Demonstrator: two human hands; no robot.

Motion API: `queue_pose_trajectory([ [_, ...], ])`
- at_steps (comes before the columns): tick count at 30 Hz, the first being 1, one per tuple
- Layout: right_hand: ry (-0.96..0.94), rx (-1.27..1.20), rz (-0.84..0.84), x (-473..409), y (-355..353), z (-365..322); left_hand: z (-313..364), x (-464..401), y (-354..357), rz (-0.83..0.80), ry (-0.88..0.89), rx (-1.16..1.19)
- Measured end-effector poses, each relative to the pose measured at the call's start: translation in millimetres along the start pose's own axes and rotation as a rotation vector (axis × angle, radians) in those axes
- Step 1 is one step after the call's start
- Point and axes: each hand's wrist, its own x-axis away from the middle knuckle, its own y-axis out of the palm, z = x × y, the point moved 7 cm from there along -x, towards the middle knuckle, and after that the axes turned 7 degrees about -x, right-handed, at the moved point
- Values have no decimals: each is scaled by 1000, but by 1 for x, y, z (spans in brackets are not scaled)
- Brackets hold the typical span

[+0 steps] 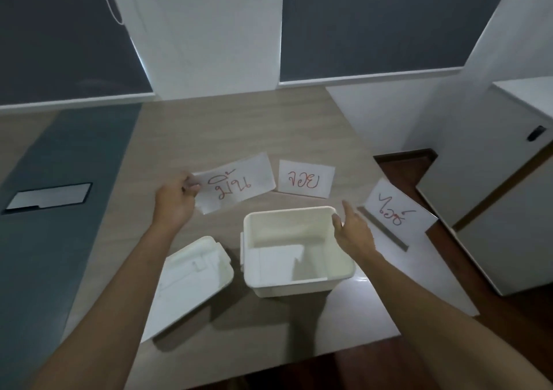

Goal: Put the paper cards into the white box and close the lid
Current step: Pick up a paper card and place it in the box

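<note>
Left hand (pixel 175 202) pinching left edge of left card (pixel 236 183), thumb and fingers clamped on it, far end looks lifted off table (pixel 299 126). Right hand (pixel 354 234) released, fingers spread, touching or just off right rim of box (pixel 294 250), holding nothing. Mid card (pixel 306 178) flat just beyond box, between the hands' fingertips. Right card (pixel 398 208) just past right fingertips, hanging over table edge. Box open, apparently empty, directly below and between both wrists. Lid (pixel 197 265) off, lying under left forearm, beside box.

Handling, judged: cards thin, light, floppy; sag when held by one edge, hard to pry off flat table. Best pinched at short edge or slid to table edge first; right card's overhang gives easy grip. Box rigid plastic, light, may slide when lid pressed, so steady by rim.
</note>
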Motion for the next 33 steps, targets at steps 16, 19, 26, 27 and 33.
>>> queue_pose_trajectory([
  [16, 363, -974, -225, 18, 17, 31, 70, 79, 82, -289, 118, 75],
  [19, 395, -1018, -239, 17, 20, 33, 63, 86, 102, -347, 151, 44],
  [26, 385, -944, -216, 17, 17, 31, 37, 110, 148, -526, 133, -58],
  [27, 386, -946, -218, 17, 18, 32, 35, 113, 154, -554, 130, -65],
  [33, 374, -932, -215, 17, 18, 31, 26, 124, 179, -717, 79, -125],
])
